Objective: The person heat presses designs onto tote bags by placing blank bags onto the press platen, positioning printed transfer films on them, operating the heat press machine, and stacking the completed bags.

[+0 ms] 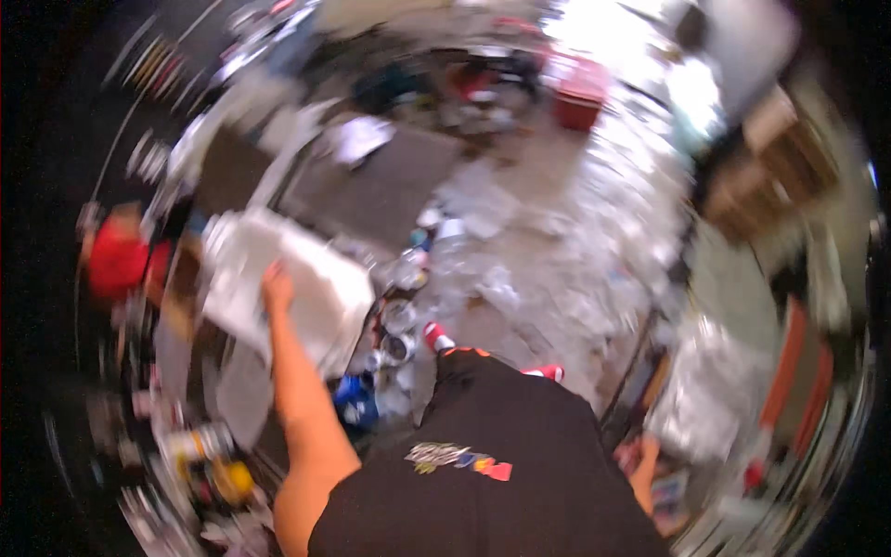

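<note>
My left hand (278, 284) reaches out over a white, open-topped container or lined box (334, 292) at the left and seems to touch it; blur hides how its fingers lie. My right hand (637, 456) is low at the right, near a clear plastic bag (703, 397). Whether that hand holds anything cannot be told. Plastic cups and jars (399, 317) lie just right of the white container, with a blue item (356, 400) below them. The whole view is blurred by motion.
Crumpled clear plastic (578, 278) covers much of the floor before my feet. A red bin (580, 97) stands farther off. Cardboard boxes (766, 174) are stacked at the right. A person in red (117, 257) is at the far left.
</note>
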{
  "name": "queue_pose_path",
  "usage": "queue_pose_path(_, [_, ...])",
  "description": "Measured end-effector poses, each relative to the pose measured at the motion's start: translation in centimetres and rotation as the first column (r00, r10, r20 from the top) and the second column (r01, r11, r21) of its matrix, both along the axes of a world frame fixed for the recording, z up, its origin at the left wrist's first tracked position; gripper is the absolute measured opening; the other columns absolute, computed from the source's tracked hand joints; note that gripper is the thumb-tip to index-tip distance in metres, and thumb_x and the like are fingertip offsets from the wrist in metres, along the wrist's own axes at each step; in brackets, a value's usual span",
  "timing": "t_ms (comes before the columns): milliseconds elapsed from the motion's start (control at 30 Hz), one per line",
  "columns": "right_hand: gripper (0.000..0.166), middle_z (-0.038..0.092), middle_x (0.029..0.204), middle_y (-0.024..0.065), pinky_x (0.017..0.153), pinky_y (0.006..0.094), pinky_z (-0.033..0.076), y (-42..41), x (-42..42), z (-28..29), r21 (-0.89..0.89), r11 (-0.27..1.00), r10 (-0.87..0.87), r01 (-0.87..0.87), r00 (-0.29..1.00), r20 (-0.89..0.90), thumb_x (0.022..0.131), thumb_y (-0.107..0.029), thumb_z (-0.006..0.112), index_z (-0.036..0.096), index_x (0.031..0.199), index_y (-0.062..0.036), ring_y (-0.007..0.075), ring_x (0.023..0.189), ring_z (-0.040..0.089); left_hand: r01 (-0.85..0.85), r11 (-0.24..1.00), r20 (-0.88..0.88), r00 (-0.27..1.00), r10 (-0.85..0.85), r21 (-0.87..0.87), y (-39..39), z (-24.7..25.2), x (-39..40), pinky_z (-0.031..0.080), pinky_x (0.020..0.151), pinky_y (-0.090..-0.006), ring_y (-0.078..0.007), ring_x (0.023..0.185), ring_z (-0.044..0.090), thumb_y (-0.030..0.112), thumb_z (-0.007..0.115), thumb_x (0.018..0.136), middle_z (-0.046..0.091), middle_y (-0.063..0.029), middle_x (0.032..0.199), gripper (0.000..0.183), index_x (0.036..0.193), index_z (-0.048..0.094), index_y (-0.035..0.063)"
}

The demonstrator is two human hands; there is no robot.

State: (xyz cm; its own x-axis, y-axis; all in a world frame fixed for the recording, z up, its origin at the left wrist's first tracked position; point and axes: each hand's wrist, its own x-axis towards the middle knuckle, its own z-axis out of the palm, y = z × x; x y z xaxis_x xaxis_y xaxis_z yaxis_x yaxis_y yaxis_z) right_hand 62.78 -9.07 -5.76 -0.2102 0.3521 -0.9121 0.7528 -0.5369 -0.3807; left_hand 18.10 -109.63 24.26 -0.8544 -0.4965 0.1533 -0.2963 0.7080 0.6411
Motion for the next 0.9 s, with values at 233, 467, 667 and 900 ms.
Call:
queue_pose_path(233, [0.032, 0.044, 0.073, -0.001, 0.051, 0.03, 0.037, -9.7, -7.4, 18.5, -0.192, 0.981, -0.006, -0.019, 0.992, -0.128, 0.088, -0.04, 0.064, 0.049, 0.085, -0.0125, 0.0126, 0.06, 0.04, -0.196, 0.953, 0.259, 0.932, 0.255, -0.232, 2.6, 6.2, 7.0, 0.05, 0.09, -0.0361, -0.029, 0.102, 0.067, 0.031, 0.062, 0.085, 0.07, -0.0166, 0.108, 0.037, 0.112, 0.069, 0.0061])
queue_pose_path(467, [0.033, 0.054, 0.081, -0.0006, 0.055, 0.0289, 0.04, -19.8, -16.7, 22.7, 0.272, 0.926, 0.306, -0.26, 0.942, -0.14, 0.089, -0.043, 0.063, 0.056, 0.095, -0.0107, 0.0141, 0.065, 0.05, -0.344, 0.939, 0.477, 0.828, 0.295, 0.017, -11.2, 4.8, 8.5, 0.052, 0.085, -0.0358, -0.027, 0.094, 0.068, 0.035, 0.066, 0.083, 0.071, -0.0172, 0.1, 0.04, 0.103, 0.07, 0.0012])
queue_pose_path(667, [0.033, 0.057, 0.072, 0.0053, 0.059, 0.0373, 0.045, -21.2, -19.1, 11.8, 0.304, 0.611, 0.76, -0.731, 0.649, 0.035, 0.091, -0.038, 0.056, 0.061, 0.086, -0.0062, 0.0221, 0.064, 0.055, -0.39, 0.905, 0.324, 0.845, 0.425, -0.168, -18.9, 0.1, 4.8, 0.05, 0.089, -0.0384, -0.0365, 0.101, 0.065, 0.04, 0.068, 0.081, 0.068, -0.0213, 0.11, 0.047, 0.109, 0.066, 0.0026])
queue_pose_path(900, [0.039, 0.059, 0.067, 0.0166, 0.062, 0.0432, 0.042, -29.0, -20.1, 13.1, 0.434, 0.471, 0.824, -0.768, 0.558, 0.094, 0.088, -0.036, 0.053, 0.062, 0.072, -0.0017, 0.0262, 0.064, 0.056, -0.04, 0.597, -0.078, 0.982, 0.172, 0.801, -21.4, 5.7, 3.2, 0.048, 0.065, -0.0231, -0.0121, 0.082, 0.066, 0.031, 0.058, 0.094, 0.068, -0.0048, 0.109, 0.031, 0.117, 0.065, 0.0101])
